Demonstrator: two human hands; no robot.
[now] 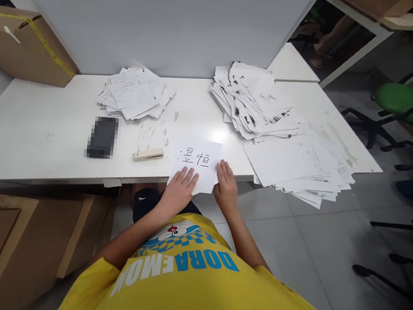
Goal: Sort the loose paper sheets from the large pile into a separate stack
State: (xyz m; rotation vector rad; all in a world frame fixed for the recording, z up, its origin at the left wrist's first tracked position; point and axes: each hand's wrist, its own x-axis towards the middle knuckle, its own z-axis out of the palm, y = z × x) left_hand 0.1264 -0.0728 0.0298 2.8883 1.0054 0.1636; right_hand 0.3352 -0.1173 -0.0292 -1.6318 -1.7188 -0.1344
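A white sheet of paper [207,148] with large handwritten Chinese characters lies at the table's front edge, its lower part reaching past the edge. My left hand [180,189] rests flat on the lower left of this sheet, fingers spread. At the sheet's right edge is my right hand [226,188], its fingers stretched out and pressed side by side; its thumb is hidden. Just left of the sheet sits a beige stapler [148,155]. Farther left lies a dark rectangular object [102,137], blurred by pixelation.
Behind the stapler is a loose paper pile [135,93]. A larger, messy paper stack [250,101] stands at the back right, with more sheets [300,163] overhanging the front edge. A grey partition [160,25] closes the back. Cardboard boxes [28,47] stand left; a green chair [406,105] is right.
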